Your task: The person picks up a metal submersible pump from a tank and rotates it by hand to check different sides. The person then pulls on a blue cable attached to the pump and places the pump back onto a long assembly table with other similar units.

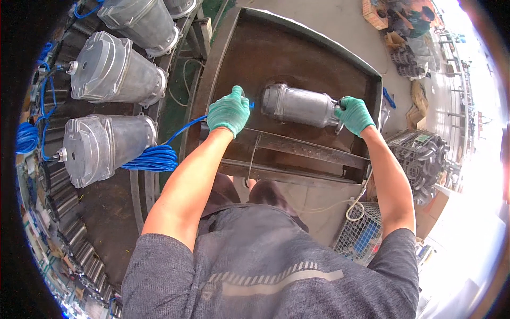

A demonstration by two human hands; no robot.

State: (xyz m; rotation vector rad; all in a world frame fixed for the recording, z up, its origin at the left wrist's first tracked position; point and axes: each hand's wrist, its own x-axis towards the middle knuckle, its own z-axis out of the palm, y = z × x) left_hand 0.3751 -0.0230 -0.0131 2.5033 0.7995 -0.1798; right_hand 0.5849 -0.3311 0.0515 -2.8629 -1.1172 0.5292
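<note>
A grey metal cylindrical housing lies on its side in a shallow rectangular metal tank with a brown, wet-looking bottom. My right hand, in a green knitted glove, grips the flanged right end of this housing; some fingertips are hidden behind it. To the left of the housing, my gloved left hand is closed round a blue cable, thumb on top. A short piece of the cable pokes out at the hand's right side. Its other part runs left to a blue cable coil.
Several larger grey metal housings lie along a roller conveyor at left. Another blue cable coil hangs at the far left. Wire baskets with parts stand right of the tank. Another person is at the far right.
</note>
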